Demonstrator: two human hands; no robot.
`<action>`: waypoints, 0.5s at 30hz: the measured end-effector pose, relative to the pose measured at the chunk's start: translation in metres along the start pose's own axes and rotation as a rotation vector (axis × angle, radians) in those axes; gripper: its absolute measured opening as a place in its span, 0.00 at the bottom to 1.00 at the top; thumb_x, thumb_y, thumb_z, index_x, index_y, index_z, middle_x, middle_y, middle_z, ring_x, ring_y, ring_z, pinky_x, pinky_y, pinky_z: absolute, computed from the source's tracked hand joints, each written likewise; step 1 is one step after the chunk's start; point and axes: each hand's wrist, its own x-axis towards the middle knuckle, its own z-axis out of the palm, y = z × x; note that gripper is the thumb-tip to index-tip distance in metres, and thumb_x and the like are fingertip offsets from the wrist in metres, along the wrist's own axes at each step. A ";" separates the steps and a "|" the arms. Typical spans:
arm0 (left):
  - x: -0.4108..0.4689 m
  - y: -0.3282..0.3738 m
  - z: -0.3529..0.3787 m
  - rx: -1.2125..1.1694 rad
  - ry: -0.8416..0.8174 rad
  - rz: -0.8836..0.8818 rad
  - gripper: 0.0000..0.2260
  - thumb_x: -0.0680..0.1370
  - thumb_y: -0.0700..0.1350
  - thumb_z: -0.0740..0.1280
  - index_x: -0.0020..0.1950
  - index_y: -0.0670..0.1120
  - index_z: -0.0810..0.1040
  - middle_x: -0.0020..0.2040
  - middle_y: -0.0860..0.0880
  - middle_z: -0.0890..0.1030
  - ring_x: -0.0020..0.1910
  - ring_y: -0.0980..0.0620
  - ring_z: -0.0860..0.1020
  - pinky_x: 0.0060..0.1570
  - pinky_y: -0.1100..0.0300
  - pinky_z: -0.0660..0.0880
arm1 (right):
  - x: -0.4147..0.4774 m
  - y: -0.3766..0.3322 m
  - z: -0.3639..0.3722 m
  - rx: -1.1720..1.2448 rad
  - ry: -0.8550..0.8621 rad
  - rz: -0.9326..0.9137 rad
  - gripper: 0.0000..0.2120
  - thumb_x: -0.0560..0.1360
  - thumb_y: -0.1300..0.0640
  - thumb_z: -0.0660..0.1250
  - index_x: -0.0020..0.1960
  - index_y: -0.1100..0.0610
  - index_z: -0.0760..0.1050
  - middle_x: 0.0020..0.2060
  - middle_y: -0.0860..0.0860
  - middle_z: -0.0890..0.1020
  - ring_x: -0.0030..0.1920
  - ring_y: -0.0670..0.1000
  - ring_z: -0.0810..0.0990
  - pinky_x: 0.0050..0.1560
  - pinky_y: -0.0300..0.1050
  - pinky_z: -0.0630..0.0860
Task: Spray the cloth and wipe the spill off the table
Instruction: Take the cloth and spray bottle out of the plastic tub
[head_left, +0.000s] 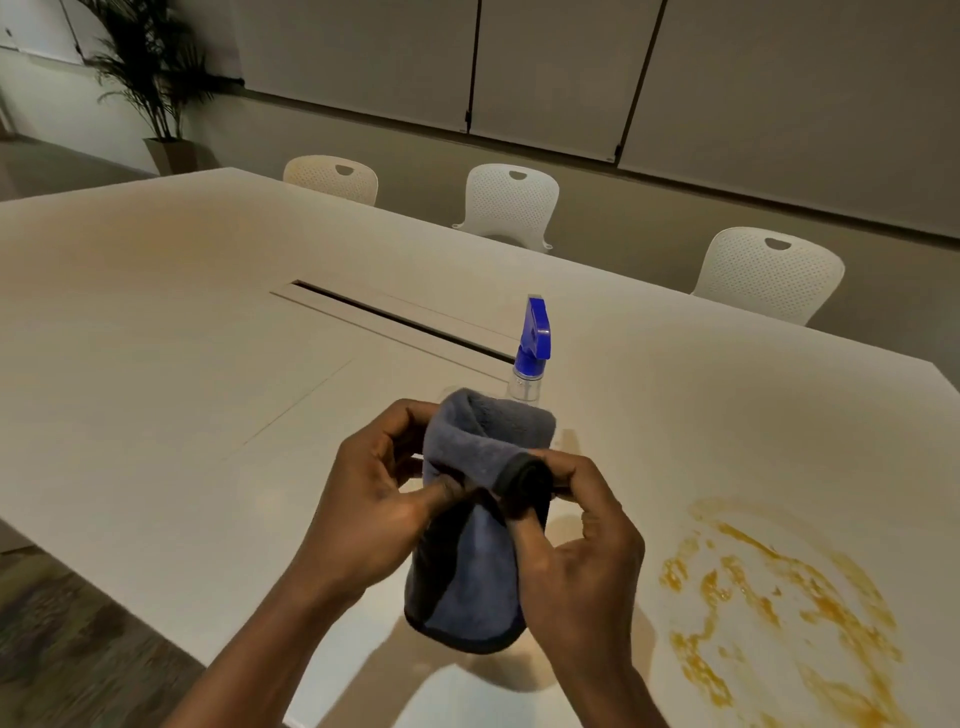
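Note:
A grey-blue cloth (470, 582) with a dark hem hangs folded above the white table (156, 338), held up by both hands. My left hand (363, 509) pinches its upper left edge. My right hand (576, 561) grips the rolled upper right corner. Just behind the cloth stands a clear spray bottle with a blue trigger head (535, 338), upright on the table and untouched; its lower body is hidden by the cloth. An orange-brown spill (769, 597) is smeared over the table to the right of my right hand.
A long dark cable slot (400, 319) runs across the table's middle. Three white perforated chairs (511, 200) stand along the far edge. A potted palm (161, 104) stands in the far left corner. The table's near edge drops to patterned carpet at lower left.

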 end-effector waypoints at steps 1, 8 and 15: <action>-0.002 0.003 0.001 0.037 -0.019 0.014 0.18 0.74 0.41 0.79 0.62 0.48 0.82 0.57 0.49 0.88 0.60 0.45 0.86 0.62 0.44 0.83 | 0.002 0.002 -0.005 0.046 -0.023 0.007 0.15 0.72 0.61 0.77 0.53 0.44 0.80 0.47 0.42 0.85 0.50 0.47 0.82 0.52 0.47 0.80; 0.001 0.023 -0.002 0.130 -0.081 0.154 0.25 0.71 0.55 0.79 0.65 0.50 0.80 0.62 0.54 0.85 0.64 0.49 0.84 0.62 0.50 0.82 | 0.020 0.008 -0.037 0.270 -0.205 0.073 0.09 0.77 0.57 0.69 0.56 0.51 0.82 0.51 0.50 0.87 0.54 0.53 0.85 0.55 0.54 0.83; 0.025 0.058 0.000 0.088 -0.156 0.271 0.21 0.75 0.53 0.74 0.64 0.45 0.82 0.63 0.48 0.86 0.66 0.44 0.82 0.65 0.43 0.80 | 0.042 0.000 -0.065 0.281 -0.437 0.029 0.10 0.80 0.61 0.65 0.59 0.58 0.81 0.50 0.57 0.85 0.54 0.59 0.84 0.56 0.62 0.81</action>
